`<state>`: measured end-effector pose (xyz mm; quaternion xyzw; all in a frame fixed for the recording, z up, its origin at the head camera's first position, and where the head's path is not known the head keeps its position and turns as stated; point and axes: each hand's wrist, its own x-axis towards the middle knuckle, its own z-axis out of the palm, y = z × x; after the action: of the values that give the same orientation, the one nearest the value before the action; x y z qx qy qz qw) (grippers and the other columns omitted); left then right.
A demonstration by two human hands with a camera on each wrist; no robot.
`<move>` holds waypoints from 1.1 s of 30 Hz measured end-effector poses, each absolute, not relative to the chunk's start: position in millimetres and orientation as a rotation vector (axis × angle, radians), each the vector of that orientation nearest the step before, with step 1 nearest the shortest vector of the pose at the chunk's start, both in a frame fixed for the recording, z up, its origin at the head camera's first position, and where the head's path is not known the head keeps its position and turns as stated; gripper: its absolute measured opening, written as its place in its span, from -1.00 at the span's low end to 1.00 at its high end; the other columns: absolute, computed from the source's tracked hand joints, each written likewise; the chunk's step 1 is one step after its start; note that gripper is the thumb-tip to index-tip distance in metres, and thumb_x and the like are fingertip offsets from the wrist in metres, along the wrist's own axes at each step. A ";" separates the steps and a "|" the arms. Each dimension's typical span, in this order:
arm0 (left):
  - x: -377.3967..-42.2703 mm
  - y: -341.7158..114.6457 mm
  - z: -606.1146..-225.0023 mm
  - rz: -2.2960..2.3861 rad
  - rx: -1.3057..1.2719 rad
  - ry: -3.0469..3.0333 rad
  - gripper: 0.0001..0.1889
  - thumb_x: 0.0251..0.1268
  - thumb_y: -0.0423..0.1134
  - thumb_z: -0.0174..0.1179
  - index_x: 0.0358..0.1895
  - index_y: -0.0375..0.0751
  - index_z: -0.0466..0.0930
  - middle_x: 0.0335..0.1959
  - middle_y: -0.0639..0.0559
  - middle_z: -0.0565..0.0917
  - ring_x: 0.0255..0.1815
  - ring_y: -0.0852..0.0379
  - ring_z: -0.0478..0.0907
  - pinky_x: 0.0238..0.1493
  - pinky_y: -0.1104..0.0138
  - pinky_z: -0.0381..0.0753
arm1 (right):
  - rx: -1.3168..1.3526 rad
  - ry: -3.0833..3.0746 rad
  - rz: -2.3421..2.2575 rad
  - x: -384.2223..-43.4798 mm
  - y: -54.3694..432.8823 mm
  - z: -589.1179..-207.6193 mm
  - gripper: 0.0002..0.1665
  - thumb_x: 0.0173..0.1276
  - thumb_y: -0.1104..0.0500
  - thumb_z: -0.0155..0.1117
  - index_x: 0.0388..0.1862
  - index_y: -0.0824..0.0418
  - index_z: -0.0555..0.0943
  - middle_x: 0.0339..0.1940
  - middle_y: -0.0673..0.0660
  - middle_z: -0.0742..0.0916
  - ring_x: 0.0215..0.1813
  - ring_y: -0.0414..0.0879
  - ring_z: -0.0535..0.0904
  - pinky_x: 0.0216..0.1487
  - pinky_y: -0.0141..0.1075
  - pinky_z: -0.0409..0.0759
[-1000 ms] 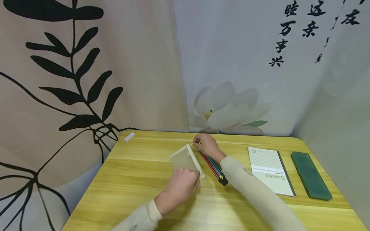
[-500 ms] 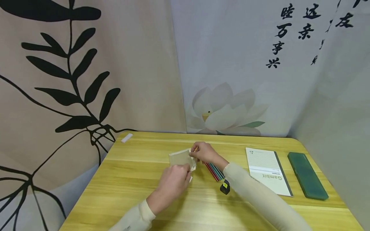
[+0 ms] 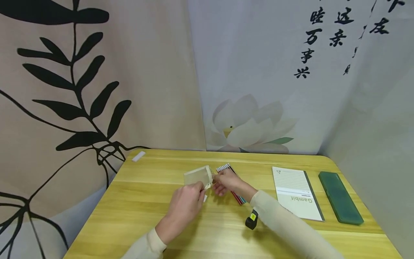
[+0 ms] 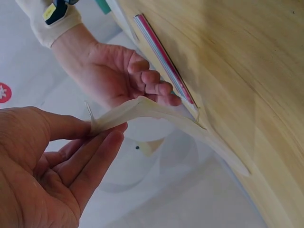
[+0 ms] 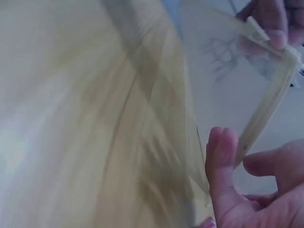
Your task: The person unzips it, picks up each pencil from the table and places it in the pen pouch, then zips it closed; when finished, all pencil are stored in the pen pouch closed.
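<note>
A pale cream drawstring pouch (image 3: 198,176) of thin, see-through cloth hangs above the table between the two hands. My left hand (image 3: 185,201) pinches its near edge between thumb and fingers; in the left wrist view the pouch (image 4: 166,114) shows as a bent strip. At the pouch's right-hand side, my right hand (image 3: 228,181) has thumb and forefinger on the edge, which runs taut from the left hand in the right wrist view. The other right fingers curl loosely. Several striped pencils (image 3: 240,198) lie side by side on the table, partly hidden under the right hand.
On the right of the wooden table (image 3: 145,208) lie a notepad (image 3: 297,194) marked "Gambit" and a dark green case (image 3: 340,198). A small white block (image 3: 138,156) sits by the far left corner. A black device (image 3: 251,220) with a yellow label hangs at my right wrist.
My right hand has come from the pouch's far corner down toward me, uncovering the pencils' far ends. My left hand has shifted left, and the pouch looks more foreshortened.
</note>
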<state>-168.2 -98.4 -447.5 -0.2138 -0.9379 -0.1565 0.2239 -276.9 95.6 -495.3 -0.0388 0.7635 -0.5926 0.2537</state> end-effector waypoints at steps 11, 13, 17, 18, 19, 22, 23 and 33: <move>-168.4 -100.1 -450.1 -0.468 -0.610 -2.608 -0.86 0.28 -0.32 0.48 -0.37 -0.11 0.68 -0.54 0.12 0.72 -0.62 0.34 0.45 -0.64 0.52 0.37 | -0.040 1.783 -1.861 -279.6 94.3 -508.3 -0.59 0.61 0.26 0.08 0.21 0.57 0.60 -0.37 0.09 0.80 -0.36 -0.20 0.75 -0.24 -0.38 0.82; -169.0 -100.5 -450.0 -0.500 -0.637 -2.628 -0.86 0.27 -0.31 0.48 -0.38 -0.10 0.69 -0.53 0.13 0.73 -0.61 0.35 0.45 -0.63 0.52 0.38 | -0.011 1.787 -1.867 -279.8 94.4 -508.4 -0.61 0.58 0.28 0.12 0.20 0.56 0.61 -0.38 0.09 0.80 -0.38 -0.19 0.74 -0.24 -0.38 0.82; -174.2 -103.4 -447.7 -0.606 -0.669 -2.738 -0.82 0.33 -0.13 0.46 -0.27 -0.17 0.76 -0.44 0.05 0.80 -0.58 0.32 0.56 -0.57 0.47 0.54 | 0.026 1.814 -1.854 -280.0 95.1 -508.2 -0.66 0.52 0.28 0.21 0.12 0.50 0.66 -0.43 0.07 0.78 -0.42 -0.19 0.71 -0.31 -0.39 0.80; -177.7 -104.6 -446.6 -0.632 -0.660 -2.775 -0.74 0.37 -0.05 0.43 -0.21 -0.20 0.78 -0.40 0.02 0.82 -0.55 0.30 0.61 -0.54 0.44 0.60 | 0.035 1.820 -1.851 -280.3 95.2 -508.5 -0.68 0.52 0.28 0.23 0.10 0.48 0.67 -0.45 0.06 0.77 -0.44 -0.20 0.70 -0.33 -0.40 0.79; -182.5 -105.4 -445.5 -0.664 -0.645 -2.813 -0.65 0.39 0.04 0.39 -0.14 -0.23 0.79 -0.37 -0.01 0.83 -0.52 0.27 0.66 -0.51 0.40 0.65 | 0.044 1.830 -1.847 -280.5 95.9 -508.4 -0.70 0.51 0.27 0.24 0.08 0.46 0.68 -0.47 0.06 0.77 -0.45 -0.20 0.70 -0.36 -0.40 0.79; -203.7 -109.1 -443.1 -0.756 -0.559 -2.922 -0.44 0.44 0.21 0.29 0.00 -0.30 0.79 -0.32 -0.05 0.85 -0.44 0.21 0.73 -0.42 0.32 0.72 | 0.055 1.855 -1.842 -281.3 97.4 -509.4 -0.74 0.49 0.28 0.27 0.04 0.42 0.69 -0.49 0.05 0.77 -0.48 -0.21 0.70 -0.39 -0.39 0.79; -212.4 -111.0 -443.7 -0.805 -0.521 -2.967 -0.41 0.46 0.22 0.27 0.04 -0.32 0.77 -0.36 -0.04 0.84 -0.48 0.20 0.72 -0.45 0.31 0.71 | 0.055 1.860 -1.837 -281.8 97.4 -510.1 -0.74 0.49 0.28 0.28 0.04 0.41 0.69 -0.49 0.05 0.77 -0.48 -0.21 0.71 -0.40 -0.38 0.79; -277.5 -114.9 -461.0 -1.219 -0.262 -3.171 -0.39 0.48 0.19 0.26 -0.02 -0.44 0.68 -0.60 -0.15 0.75 -0.62 -0.02 0.76 -0.46 0.12 0.82 | -0.052 1.934 -1.830 -279.7 89.9 -520.5 -0.80 0.48 0.27 0.35 -0.04 0.39 0.72 -0.44 0.05 0.81 -0.43 -0.16 0.76 -0.34 -0.30 0.83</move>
<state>-277.5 -114.9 -461.0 -0.0763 -0.9224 -0.3547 -0.1325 -279.7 89.9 -520.5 -0.0190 0.7056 -0.6676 0.2368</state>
